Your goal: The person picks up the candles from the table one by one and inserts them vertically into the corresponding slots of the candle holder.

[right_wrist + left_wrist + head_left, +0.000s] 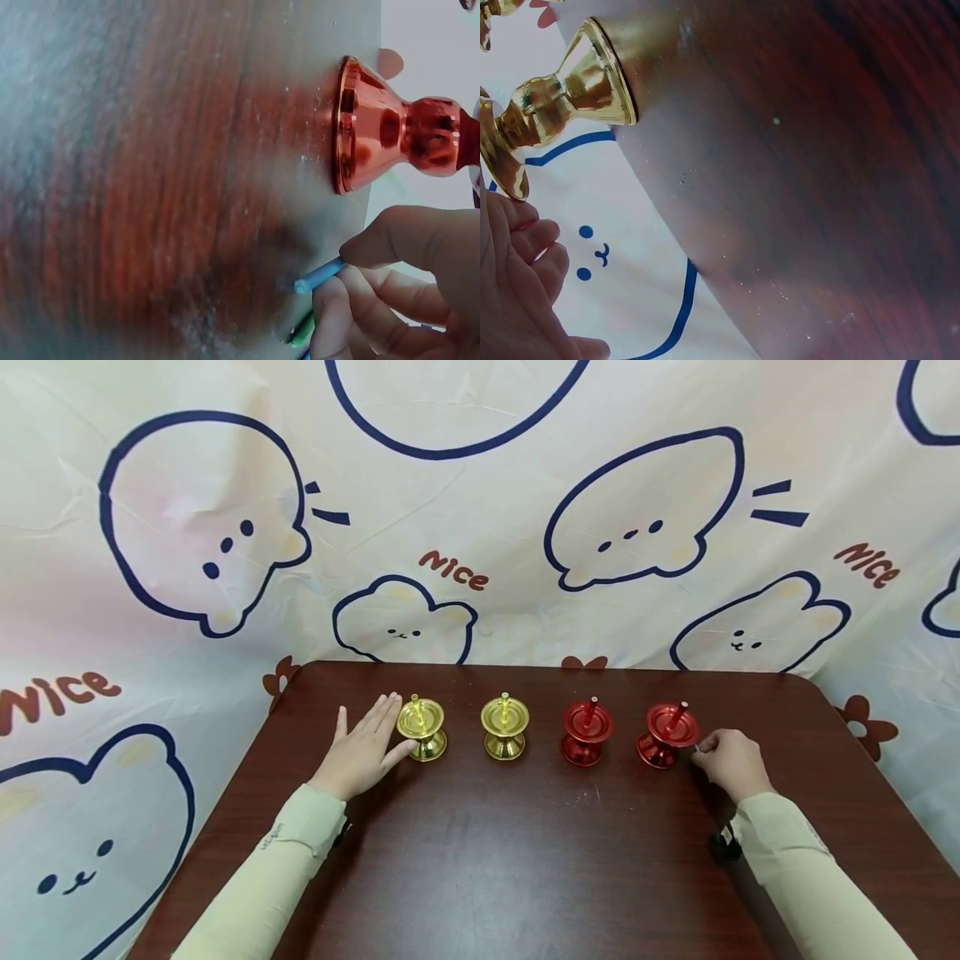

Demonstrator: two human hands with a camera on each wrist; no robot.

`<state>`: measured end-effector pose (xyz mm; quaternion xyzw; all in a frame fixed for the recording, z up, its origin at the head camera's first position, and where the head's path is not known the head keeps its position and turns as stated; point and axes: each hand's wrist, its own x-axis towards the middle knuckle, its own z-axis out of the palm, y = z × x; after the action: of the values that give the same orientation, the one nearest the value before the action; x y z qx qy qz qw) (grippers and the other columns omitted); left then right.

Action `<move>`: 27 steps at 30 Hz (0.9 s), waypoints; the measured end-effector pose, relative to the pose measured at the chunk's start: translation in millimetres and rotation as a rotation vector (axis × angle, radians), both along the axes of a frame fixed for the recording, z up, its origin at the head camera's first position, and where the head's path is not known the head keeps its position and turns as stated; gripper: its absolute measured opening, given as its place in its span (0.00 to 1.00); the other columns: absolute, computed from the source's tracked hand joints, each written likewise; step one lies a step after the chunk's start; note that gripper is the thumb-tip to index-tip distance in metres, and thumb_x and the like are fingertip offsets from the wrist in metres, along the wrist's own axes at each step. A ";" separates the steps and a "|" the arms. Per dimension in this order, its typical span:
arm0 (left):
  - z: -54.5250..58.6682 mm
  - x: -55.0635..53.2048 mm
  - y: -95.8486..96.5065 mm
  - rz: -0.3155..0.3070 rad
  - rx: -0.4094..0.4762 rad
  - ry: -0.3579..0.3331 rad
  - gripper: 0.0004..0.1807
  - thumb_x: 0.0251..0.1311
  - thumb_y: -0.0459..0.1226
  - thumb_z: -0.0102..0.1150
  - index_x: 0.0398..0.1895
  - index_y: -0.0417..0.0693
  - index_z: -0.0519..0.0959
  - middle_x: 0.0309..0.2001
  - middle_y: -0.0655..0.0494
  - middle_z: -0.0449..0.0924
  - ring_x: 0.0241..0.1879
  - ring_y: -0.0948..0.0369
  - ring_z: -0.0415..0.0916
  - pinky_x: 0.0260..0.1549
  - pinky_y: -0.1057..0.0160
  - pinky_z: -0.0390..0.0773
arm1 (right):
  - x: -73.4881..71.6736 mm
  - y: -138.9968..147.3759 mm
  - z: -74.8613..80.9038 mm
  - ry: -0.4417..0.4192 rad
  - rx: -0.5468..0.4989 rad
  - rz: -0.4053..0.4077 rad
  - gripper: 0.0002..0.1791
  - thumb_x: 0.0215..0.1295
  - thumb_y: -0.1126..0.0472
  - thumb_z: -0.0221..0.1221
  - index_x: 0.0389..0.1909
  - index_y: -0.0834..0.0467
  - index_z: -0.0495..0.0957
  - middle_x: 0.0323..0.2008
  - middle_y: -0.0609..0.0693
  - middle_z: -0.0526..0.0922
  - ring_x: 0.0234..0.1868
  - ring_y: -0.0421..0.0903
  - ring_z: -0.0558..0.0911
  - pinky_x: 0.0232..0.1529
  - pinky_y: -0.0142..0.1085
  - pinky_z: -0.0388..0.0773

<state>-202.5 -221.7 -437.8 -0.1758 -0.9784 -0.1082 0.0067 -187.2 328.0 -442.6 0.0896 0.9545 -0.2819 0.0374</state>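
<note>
right hand [732,764]: pinching blue stick [322,274], beside red holder [667,727] | left hand [360,756]: uncurled, beside gold holder [422,723]

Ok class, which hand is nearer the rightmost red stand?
Right: the right hand is close beside the rightmost red stand, on its right. The left hand is at the row's other end, by the leftmost gold stand.

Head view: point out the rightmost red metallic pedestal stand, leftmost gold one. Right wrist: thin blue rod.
Rightmost red metallic pedestal stand [663,736]: head view, upper dish.
Leftmost gold metallic pedestal stand [423,730]: head view, upper dish.
Thin blue rod [322,274]: right wrist view, exposed shaft.
</note>
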 end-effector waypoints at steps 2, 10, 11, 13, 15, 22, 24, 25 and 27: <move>-0.7 -0.4 -0.3 -0.002 -0.003 -0.004 0.45 0.74 0.58 0.47 0.81 0.40 0.49 0.81 0.46 0.46 0.80 0.49 0.42 0.70 0.29 0.30 | 2.3 2.2 -0.8 0.013 -0.012 0.010 0.10 0.64 0.64 0.61 0.33 0.69 0.79 0.22 0.53 0.80 0.24 0.47 0.78 0.24 0.39 0.74; -2.7 -0.2 -3.0 -0.003 -0.012 0.008 0.45 0.75 0.59 0.45 0.81 0.40 0.49 0.81 0.45 0.47 0.80 0.49 0.43 0.70 0.29 0.34 | 9.9 1.5 3.7 0.005 -0.065 0.004 0.12 0.66 0.62 0.60 0.38 0.70 0.81 0.24 0.53 0.82 0.29 0.49 0.78 0.28 0.38 0.74; -2.8 -0.3 -3.1 -0.003 -0.011 0.010 0.45 0.75 0.59 0.46 0.81 0.40 0.49 0.81 0.45 0.47 0.80 0.49 0.43 0.70 0.29 0.34 | 10.6 1.7 4.1 -0.001 -0.087 0.001 0.12 0.67 0.62 0.59 0.39 0.70 0.81 0.24 0.53 0.82 0.28 0.49 0.79 0.28 0.38 0.75; -2.9 -0.4 -3.2 -0.004 -0.012 0.013 0.45 0.75 0.59 0.46 0.81 0.39 0.49 0.81 0.45 0.47 0.80 0.49 0.43 0.70 0.29 0.34 | 12.2 2.2 4.1 -0.015 -0.135 -0.009 0.13 0.68 0.61 0.59 0.41 0.70 0.80 0.26 0.53 0.83 0.28 0.47 0.80 0.29 0.37 0.77; -2.7 -0.5 -2.9 -0.004 -0.008 0.014 0.45 0.75 0.59 0.46 0.81 0.39 0.49 0.81 0.44 0.47 0.80 0.49 0.43 0.70 0.29 0.34 | 13.7 3.8 3.4 -0.025 -0.181 -0.016 0.14 0.70 0.60 0.58 0.44 0.70 0.80 0.28 0.54 0.84 0.27 0.45 0.82 0.29 0.35 0.79; -2.3 -1.2 -1.6 -0.007 -0.006 0.014 0.45 0.75 0.59 0.45 0.81 0.40 0.48 0.81 0.45 0.47 0.80 0.49 0.43 0.70 0.29 0.34 | 20.3 5.4 -0.6 -0.010 -0.297 -0.033 0.17 0.72 0.62 0.57 0.50 0.74 0.77 0.38 0.60 0.85 0.31 0.42 0.85 0.33 0.34 0.85; -2.5 -1.5 -1.6 -0.007 0.000 0.014 0.45 0.75 0.59 0.46 0.81 0.40 0.48 0.81 0.45 0.47 0.80 0.49 0.43 0.70 0.29 0.32 | 22.3 5.1 -1.0 -0.001 -0.332 -0.038 0.18 0.73 0.63 0.56 0.52 0.75 0.76 0.40 0.61 0.84 0.32 0.41 0.85 0.34 0.34 0.85; -2.9 -1.7 -1.7 -0.008 0.001 0.015 0.45 0.74 0.59 0.46 0.81 0.40 0.48 0.81 0.45 0.47 0.80 0.49 0.43 0.70 0.29 0.32 | 23.2 4.9 -1.4 0.001 -0.348 -0.040 0.18 0.73 0.63 0.56 0.53 0.76 0.75 0.41 0.61 0.84 0.32 0.39 0.85 0.35 0.34 0.85; -3.6 -1.9 -1.8 -0.008 0.002 0.018 0.45 0.74 0.59 0.47 0.81 0.40 0.49 0.81 0.45 0.46 0.80 0.49 0.42 0.70 0.29 0.32 | 24.7 4.3 -2.2 0.002 -0.383 -0.048 0.19 0.74 0.63 0.55 0.55 0.76 0.74 0.42 0.60 0.84 0.33 0.37 0.84 0.36 0.33 0.85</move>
<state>-204.4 -223.5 -441.3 -0.1808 -0.9775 -0.1074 0.0154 -162.5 332.3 -444.7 0.1031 0.8812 -0.4592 0.0459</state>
